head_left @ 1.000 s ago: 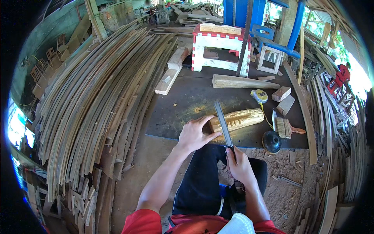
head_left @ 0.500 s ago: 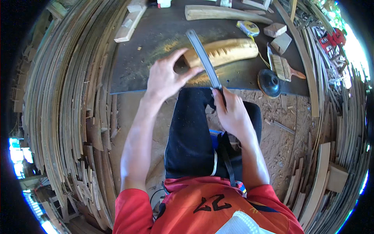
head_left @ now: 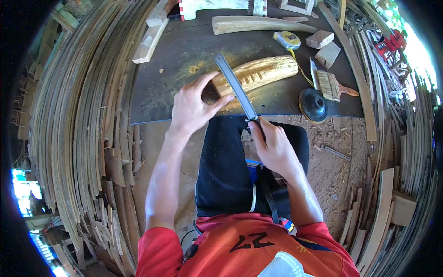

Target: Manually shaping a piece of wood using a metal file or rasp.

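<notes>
A curved, pale piece of wood with several notches cut in its upper face lies on the dark tabletop. My left hand grips its left end between thumb and fingers. A long, flat grey file slants over the wood near that end. My right hand is wrapped round the file's dark handle, just off the table's near edge. Whether the file's face touches the wood, I cannot tell.
Sawdust lies on the table. To the right are a tape measure, a paintbrush, a black round disc and wood blocks. A longer curved timber lies behind. Stacked planks flank both sides.
The whole view has shifted, so the table and its things sit lower in the picture. Both hands keep their grips, and the file holds nearly the same slant over the wood.
</notes>
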Demonstrator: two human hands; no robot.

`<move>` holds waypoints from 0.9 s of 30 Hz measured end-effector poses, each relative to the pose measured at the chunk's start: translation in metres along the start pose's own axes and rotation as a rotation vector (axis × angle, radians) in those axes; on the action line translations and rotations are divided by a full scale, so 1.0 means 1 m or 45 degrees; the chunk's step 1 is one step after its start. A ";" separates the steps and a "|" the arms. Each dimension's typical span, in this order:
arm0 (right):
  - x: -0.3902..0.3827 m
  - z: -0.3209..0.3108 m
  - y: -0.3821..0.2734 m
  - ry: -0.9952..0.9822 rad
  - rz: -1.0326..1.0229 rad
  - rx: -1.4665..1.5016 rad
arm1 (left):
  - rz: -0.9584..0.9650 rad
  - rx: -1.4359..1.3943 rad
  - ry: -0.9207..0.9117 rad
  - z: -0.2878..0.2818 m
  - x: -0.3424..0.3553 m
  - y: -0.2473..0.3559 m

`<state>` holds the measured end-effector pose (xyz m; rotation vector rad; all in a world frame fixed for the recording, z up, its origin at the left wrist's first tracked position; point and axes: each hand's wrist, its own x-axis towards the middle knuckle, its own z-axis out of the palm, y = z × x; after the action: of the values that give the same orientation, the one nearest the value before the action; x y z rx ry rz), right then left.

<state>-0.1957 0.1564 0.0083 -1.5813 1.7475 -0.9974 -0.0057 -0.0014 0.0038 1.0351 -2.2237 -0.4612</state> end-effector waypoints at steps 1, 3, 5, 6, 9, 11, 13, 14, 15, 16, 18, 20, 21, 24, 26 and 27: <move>-0.002 0.001 -0.002 0.006 -0.018 -0.012 | -0.039 -0.023 -0.009 0.000 -0.002 0.000; -0.001 0.002 -0.002 0.015 -0.020 0.015 | 0.022 -0.041 0.029 0.002 0.001 -0.002; 0.005 0.004 -0.003 0.047 -0.039 0.020 | 0.083 -0.057 0.060 0.005 0.004 -0.005; 0.007 0.006 -0.005 0.083 -0.060 0.024 | 0.098 -0.035 0.070 0.006 0.005 -0.006; 0.017 0.014 -0.010 0.055 0.025 -0.024 | 0.085 -0.004 0.073 0.006 0.001 -0.006; 0.006 0.015 -0.003 0.075 -0.023 -0.043 | 0.052 0.007 0.067 0.005 0.000 -0.005; -0.006 0.011 0.001 0.073 -0.027 0.034 | 0.068 0.021 0.060 0.006 0.000 -0.006; -0.006 0.010 0.000 0.071 -0.017 0.038 | 0.064 0.019 0.050 0.006 0.001 -0.005; -0.002 0.009 0.001 0.076 -0.064 0.037 | 0.070 0.017 0.031 0.004 0.004 -0.005; 0.005 0.007 0.001 0.084 -0.111 0.038 | 0.078 0.017 0.012 0.004 0.007 -0.006; 0.020 0.009 -0.005 0.058 -0.055 -0.009 | 0.118 -0.013 0.051 0.008 0.008 -0.010; 0.028 0.013 -0.006 0.072 -0.047 0.013 | -0.027 0.012 0.029 0.006 0.010 -0.005; 0.026 0.011 -0.010 0.029 0.023 0.081 | -0.009 0.017 0.027 0.005 0.011 -0.006; 0.006 0.010 -0.004 0.109 -0.133 0.162 | 0.045 0.095 0.002 0.002 0.008 -0.008; 0.005 0.006 -0.010 0.048 -0.017 0.122 | 0.052 0.038 0.011 0.001 0.006 -0.003; 0.010 0.007 -0.014 0.037 -0.007 0.128 | 0.055 0.060 0.023 0.000 0.003 -0.002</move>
<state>-0.1840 0.1448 0.0166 -1.5164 1.6862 -1.0980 -0.0064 -0.0051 0.0043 1.0092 -2.2458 -0.3809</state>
